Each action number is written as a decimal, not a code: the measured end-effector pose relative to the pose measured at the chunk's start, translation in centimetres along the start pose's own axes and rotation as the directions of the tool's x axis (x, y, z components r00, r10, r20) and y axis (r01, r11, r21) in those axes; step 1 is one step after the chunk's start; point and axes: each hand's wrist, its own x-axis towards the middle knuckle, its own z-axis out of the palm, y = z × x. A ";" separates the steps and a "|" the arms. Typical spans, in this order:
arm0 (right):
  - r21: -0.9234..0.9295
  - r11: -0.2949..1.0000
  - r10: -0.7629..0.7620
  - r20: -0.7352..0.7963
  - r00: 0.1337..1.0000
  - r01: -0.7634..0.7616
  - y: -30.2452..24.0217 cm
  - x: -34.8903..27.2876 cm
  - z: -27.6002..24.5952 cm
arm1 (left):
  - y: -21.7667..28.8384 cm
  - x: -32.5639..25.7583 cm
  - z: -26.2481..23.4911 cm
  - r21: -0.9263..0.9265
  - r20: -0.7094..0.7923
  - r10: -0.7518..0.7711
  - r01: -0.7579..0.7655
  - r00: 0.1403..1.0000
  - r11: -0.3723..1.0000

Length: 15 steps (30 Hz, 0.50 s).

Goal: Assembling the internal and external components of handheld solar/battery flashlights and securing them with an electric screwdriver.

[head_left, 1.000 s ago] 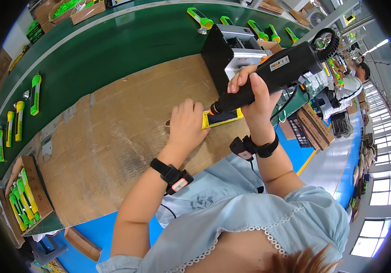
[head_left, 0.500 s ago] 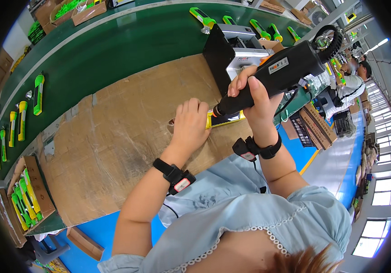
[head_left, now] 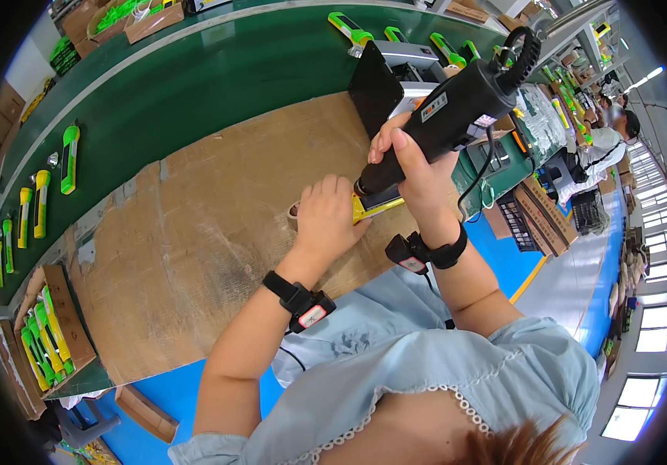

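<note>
My right hand [head_left: 415,167] grips a black electric screwdriver [head_left: 446,116], held tilted with its tip pointing down at a yellow utility knife [head_left: 376,203]. That knife lies flat on the brown cardboard-covered bench [head_left: 194,232]. My left hand [head_left: 326,221] presses on the knife's near end, fingers closed over it. A coiled cable runs from the screwdriver's upper end. Both wrists wear black bands.
A green conveyor belt [head_left: 194,85] runs behind the bench, carrying green and yellow knives [head_left: 70,155]. A black box stand [head_left: 384,85] sits behind the screwdriver. A cardboard box of knives [head_left: 43,337] lies at the left. Another person [head_left: 601,143] works at the far right.
The screwdriver and my right hand have tilted and shifted slightly; my left hand has stayed on the yellow knife.
</note>
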 end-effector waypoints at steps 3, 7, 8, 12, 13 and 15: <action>0.012 1.000 -0.005 0.007 1.000 0.005 0.0 -0.2 0.2 | 0.3 -0.1 0.2 0.020 -0.066 0.026 -0.024 0.997 0.999; -0.004 1.000 0.018 0.064 0.998 -0.018 0.4 -0.1 -0.2 | 1.0 -0.5 0.1 0.043 -0.032 -0.108 0.110 0.994 0.993; -0.004 1.000 0.018 0.060 0.998 -0.018 0.5 -0.1 -0.5 | 1.1 -0.5 0.1 0.052 -0.035 -0.129 0.131 0.991 0.990; -0.136 0.990 0.001 0.156 0.988 0.021 0.9 -0.1 -0.9 | 1.2 -0.6 0.3 0.062 -0.052 -0.127 0.130 0.991 0.990; -0.137 0.990 -0.003 0.163 0.987 0.026 0.9 -0.1 -0.9 | 1.2 -0.5 0.2 0.068 -0.053 -0.129 0.133 0.990 0.989; -0.097 0.995 0.018 0.104 0.994 -0.008 1.0 0.0 -0.4 | 1.3 -0.6 0.1 0.084 -0.055 -0.124 0.128 0.991 0.988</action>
